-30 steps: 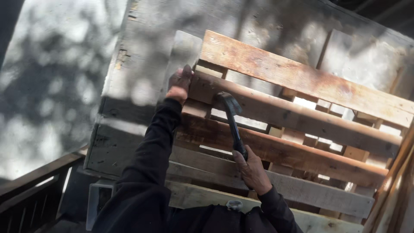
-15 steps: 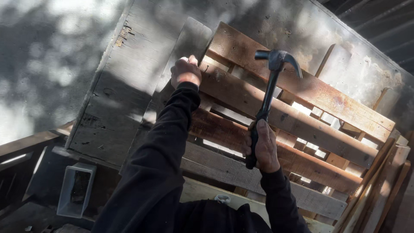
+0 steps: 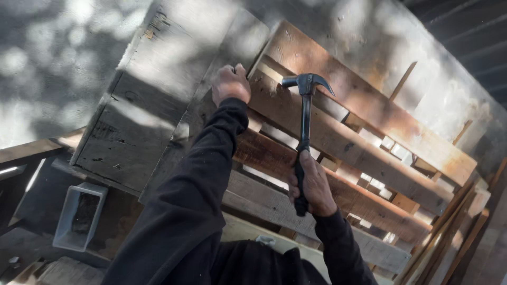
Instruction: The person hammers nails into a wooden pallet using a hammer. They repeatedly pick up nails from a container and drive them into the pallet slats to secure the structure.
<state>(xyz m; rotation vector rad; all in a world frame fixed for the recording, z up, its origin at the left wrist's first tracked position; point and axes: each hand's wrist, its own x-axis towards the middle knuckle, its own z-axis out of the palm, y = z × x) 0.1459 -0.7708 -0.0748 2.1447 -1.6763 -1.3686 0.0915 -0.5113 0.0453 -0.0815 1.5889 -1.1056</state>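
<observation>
A wooden pallet of reddish-brown slats leans in front of me. My left hand grips the end of one slat at the pallet's left edge, its black sleeve stretching down to the bottom of the view. My right hand is closed around the black handle of a claw hammer. The hammer stands upright, its dark metal head level with my left hand and just to the right of it, over the second slat from the top.
A weathered grey wooden panel stands left of the pallet. A light-coloured rectangular container lies at the lower left. More boards lean at the far right. Dappled shade covers the pale ground behind.
The hammer went from lying low across the slats to raised upright, then came down and left towards my left hand. My left hand stayed on the slat end.
</observation>
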